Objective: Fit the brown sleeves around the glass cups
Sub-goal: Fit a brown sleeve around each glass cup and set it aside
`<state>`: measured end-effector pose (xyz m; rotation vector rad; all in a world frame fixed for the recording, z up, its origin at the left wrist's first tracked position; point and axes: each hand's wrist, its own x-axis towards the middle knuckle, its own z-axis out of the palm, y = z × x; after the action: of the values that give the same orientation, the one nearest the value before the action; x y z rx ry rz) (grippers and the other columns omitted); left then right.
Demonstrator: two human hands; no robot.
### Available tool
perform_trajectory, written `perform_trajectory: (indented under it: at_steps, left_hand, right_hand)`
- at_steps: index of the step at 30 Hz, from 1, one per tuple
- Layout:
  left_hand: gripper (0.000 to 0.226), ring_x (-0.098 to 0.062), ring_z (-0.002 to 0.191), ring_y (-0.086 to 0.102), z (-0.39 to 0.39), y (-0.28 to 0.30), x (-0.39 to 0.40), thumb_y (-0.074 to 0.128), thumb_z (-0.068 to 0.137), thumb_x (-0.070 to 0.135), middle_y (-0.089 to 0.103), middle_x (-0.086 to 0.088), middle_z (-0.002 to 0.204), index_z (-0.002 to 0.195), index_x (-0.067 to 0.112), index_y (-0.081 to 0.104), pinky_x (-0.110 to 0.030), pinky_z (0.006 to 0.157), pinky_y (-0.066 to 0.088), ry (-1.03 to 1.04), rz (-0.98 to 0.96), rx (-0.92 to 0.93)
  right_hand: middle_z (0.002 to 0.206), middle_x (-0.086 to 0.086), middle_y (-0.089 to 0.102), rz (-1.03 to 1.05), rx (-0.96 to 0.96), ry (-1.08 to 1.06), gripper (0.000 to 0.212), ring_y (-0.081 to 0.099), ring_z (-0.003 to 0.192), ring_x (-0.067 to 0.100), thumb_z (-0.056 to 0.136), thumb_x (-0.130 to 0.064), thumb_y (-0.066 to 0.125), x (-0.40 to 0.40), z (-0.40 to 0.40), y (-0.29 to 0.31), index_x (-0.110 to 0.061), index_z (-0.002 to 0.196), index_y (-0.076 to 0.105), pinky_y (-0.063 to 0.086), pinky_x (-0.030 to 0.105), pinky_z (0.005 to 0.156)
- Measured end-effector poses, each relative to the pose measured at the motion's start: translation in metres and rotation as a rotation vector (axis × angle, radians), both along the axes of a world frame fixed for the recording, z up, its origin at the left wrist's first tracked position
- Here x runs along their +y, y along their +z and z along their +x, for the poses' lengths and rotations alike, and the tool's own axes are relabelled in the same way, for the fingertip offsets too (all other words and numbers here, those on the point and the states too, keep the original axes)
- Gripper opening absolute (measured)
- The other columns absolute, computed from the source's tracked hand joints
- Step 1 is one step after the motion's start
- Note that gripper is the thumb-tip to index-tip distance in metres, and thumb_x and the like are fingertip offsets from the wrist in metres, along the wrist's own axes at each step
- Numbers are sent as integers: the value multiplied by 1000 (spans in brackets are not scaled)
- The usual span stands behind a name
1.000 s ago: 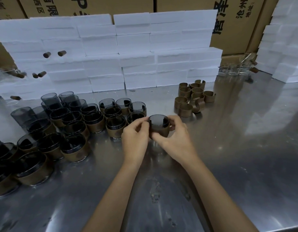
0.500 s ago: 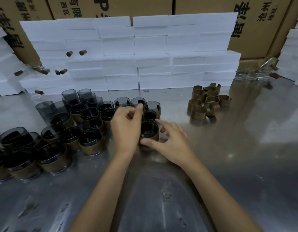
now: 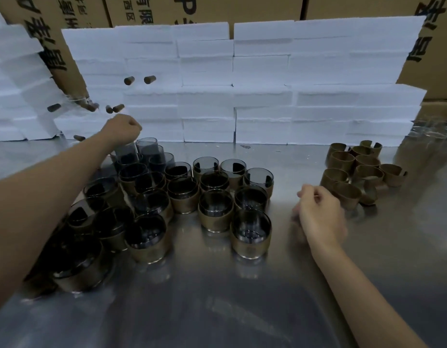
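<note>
Several smoky glass cups wearing brown sleeves [image 3: 213, 212] stand in rows on the steel table; the nearest one [image 3: 251, 233] sits at the group's front right. Bare glass cups [image 3: 152, 153] stand at the back left. My left hand [image 3: 122, 129] reaches over there, and its curled fingers hold the top of one bare glass cup [image 3: 125, 153]. A cluster of loose brown sleeves [image 3: 353, 172] lies at the right. My right hand [image 3: 317, 212] hovers just left of them, blurred, fingers loosely curled, holding nothing.
A wall of white foam blocks [image 3: 242, 84] lines the back of the steel table [image 3: 217, 297], with cardboard boxes [image 3: 217, 8] behind. Small brown plugs [image 3: 149, 79] stick out of the foam at the left. Clear glasses [image 3: 433, 126] stand at the far right.
Both hands have let go of the sleeved cup, which now stands at the group's front right. My left hand moved back-left onto a bare cup; my right hand moved right toward the loose sleeves.
</note>
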<state>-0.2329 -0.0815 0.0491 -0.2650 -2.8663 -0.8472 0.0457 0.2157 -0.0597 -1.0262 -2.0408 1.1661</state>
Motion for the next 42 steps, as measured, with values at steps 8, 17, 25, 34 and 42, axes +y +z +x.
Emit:
perform_trajectory:
  at_steps: [8,17,25,34,42]
  left_hand:
    - [52,-30,74,47,-53,-28,29,59,102,32,41,-11,66,61,7,39,-34,72,36,-8,-251,-77]
    - [30,-27,78,43,-43,-32,39,56,91,2,46,-13,68,63,7,49,-37,69,36,25,-21,-6]
    - [18,-20,84,50,47,15,82,49,106,15,63,-6,97,93,9,59,-29,68,35,-276,261,59]
    - [28,-22,81,53,210,18,146,51,102,23,65,8,69,74,17,51,-36,73,38,-729,716,-183]
    - [29,2,84,59,296,-53,189,43,109,32,62,5,104,86,28,59,-20,79,46,-653,887,-285]
  right_hand:
    - [77,-5,72,42,20,8,34,61,84,17,99,-45,40,7,-6,-6,-29,82,65,36,37,77]
    - [63,-16,69,15,40,3,34,59,76,5,99,-44,43,6,-6,-5,-31,77,66,32,32,66]
    - [68,-8,70,-30,53,19,31,65,79,20,96,-37,44,2,-1,3,-31,75,66,40,34,72]
    - [99,8,74,-496,345,185,33,67,75,19,103,-50,47,-8,41,42,-21,118,53,52,34,60]
    - [124,15,72,-877,388,701,69,70,111,39,97,-72,40,-10,85,40,-19,130,67,55,57,94]
